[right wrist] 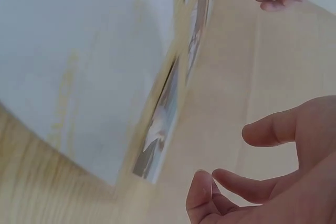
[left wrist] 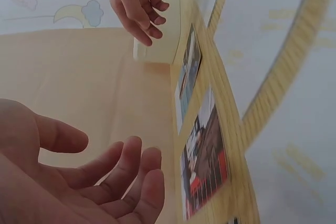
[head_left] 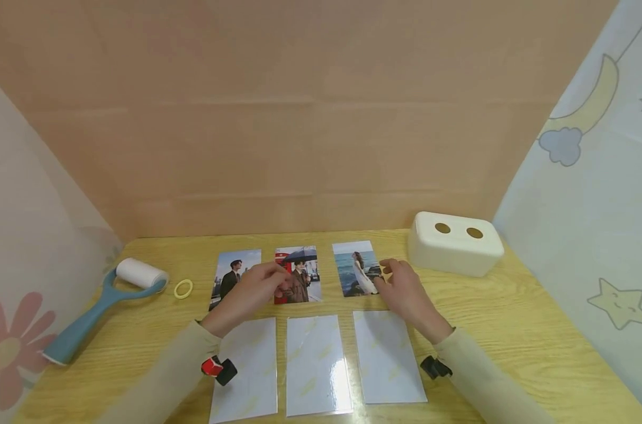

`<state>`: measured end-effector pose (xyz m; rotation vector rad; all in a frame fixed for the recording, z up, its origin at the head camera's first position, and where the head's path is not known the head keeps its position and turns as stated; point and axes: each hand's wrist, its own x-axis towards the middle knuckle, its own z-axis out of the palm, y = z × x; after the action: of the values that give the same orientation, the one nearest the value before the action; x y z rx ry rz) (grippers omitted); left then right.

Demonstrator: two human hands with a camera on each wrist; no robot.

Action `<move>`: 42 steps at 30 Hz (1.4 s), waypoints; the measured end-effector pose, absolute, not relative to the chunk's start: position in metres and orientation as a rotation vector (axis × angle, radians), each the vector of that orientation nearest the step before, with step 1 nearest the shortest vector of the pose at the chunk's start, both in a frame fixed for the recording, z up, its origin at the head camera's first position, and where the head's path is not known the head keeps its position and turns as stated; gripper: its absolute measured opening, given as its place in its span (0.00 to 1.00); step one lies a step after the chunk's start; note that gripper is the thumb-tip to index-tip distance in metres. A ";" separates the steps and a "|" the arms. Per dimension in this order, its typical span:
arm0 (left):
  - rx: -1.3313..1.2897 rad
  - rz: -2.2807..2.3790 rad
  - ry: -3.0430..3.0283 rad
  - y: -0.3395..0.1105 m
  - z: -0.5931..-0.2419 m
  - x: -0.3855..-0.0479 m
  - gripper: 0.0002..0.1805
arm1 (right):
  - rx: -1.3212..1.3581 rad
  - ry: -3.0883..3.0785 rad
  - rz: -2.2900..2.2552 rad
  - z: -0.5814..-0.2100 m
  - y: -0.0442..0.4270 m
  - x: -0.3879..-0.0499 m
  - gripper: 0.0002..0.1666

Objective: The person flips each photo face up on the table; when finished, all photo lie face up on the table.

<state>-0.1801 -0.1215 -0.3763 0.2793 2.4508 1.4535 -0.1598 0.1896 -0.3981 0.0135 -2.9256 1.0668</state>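
Three photos lie in a row: a person in a dark suit (head_left: 229,272), a person under an umbrella (head_left: 306,282), and a person in white by the sea (head_left: 355,268). My left hand (head_left: 255,292), fingers relaxed, hovers over the gap between the left and middle photos. By the right edge of the sea photo, my right hand (head_left: 407,296) is held with loosely bent fingers and nothing between them. Nearer me lie three pale rectangular sheets, the left (head_left: 249,365), the middle (head_left: 315,365) and the right (head_left: 388,359). Both wrist views show the hands empty above the table.
A blue-handled roller (head_left: 90,321) with a white roll (head_left: 139,273) lies at the left, beside a small yellow ring (head_left: 183,288). At the back right stands a white box (head_left: 453,250) with two round holes. A brown backdrop (head_left: 310,147) rises behind the table (head_left: 516,330).
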 end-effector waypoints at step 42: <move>0.504 1.180 2.813 -0.220 -0.408 -0.100 0.15 | 0.850 -2.921 0.939 -0.390 0.109 -0.084 0.22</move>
<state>-0.0998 -0.2197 -0.4078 0.5038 2.8133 1.1803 -0.0843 0.1093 -0.3897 0.8502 -2.9211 0.9395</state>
